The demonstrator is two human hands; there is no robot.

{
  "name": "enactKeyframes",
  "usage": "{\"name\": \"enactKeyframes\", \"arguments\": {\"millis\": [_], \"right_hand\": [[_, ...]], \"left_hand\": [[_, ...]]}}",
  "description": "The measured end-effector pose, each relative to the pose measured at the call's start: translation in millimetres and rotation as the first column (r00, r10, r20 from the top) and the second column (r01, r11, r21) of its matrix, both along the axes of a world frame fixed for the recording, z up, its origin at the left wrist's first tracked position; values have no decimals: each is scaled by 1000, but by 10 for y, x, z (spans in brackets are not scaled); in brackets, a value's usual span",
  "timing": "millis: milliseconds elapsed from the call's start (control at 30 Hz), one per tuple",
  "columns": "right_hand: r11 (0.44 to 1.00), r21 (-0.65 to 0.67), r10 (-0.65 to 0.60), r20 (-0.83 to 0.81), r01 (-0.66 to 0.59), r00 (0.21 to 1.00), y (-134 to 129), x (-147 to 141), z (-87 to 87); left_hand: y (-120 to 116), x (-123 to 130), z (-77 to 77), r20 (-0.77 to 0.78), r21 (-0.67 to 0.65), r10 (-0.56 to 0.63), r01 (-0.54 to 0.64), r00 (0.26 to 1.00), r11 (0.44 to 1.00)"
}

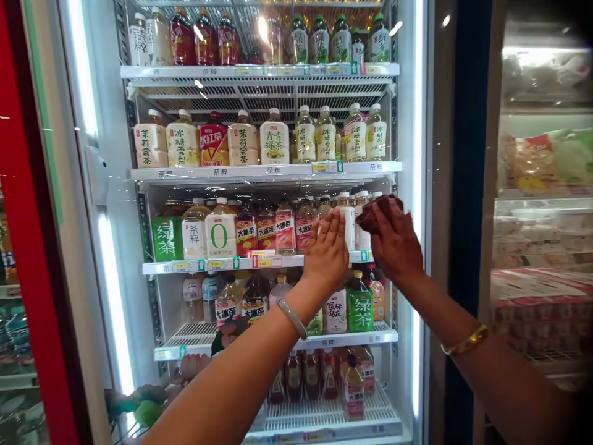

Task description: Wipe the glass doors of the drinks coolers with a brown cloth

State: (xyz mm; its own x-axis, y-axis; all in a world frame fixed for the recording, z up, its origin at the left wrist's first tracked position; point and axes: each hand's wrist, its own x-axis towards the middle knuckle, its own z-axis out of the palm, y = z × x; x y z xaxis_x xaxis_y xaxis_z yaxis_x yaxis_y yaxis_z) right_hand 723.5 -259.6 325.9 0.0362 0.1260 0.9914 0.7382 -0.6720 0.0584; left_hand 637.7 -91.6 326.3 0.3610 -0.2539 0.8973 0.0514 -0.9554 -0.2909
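Observation:
A glass door (259,93) with light reflections stands in front of lit shelves of bottled drinks. My left hand (327,250), with a pale bangle at the wrist, lies flat against the glass with its fingers stretched out, in front of the third shelf. To its right, my right hand (393,238), with a gold bracelet at the wrist, presses a dark red-brown cloth (370,214) to the glass. The cloth sticks out above and left of the fingers.
White shelves (259,173) hold rows of tea bottles. A dark blue frame strip (470,154) and another lit cooler (540,201) stand at the right. A red panel (28,204) runs down the left side. Faint reflections show at the lower left.

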Motion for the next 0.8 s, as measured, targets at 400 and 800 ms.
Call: {"name": "enactKeyframes", "arguments": {"millis": [400,800], "right_hand": [[985,-138,110,18,-106,994,559,-486,-290],[981,-100,172,54,-166,984,1277,-956,-806]], "left_hand": [[475,-474,-546,4,-54,80,-80,997,995],[889,-863,-942,33,-172,63,-57,997,984]]}}
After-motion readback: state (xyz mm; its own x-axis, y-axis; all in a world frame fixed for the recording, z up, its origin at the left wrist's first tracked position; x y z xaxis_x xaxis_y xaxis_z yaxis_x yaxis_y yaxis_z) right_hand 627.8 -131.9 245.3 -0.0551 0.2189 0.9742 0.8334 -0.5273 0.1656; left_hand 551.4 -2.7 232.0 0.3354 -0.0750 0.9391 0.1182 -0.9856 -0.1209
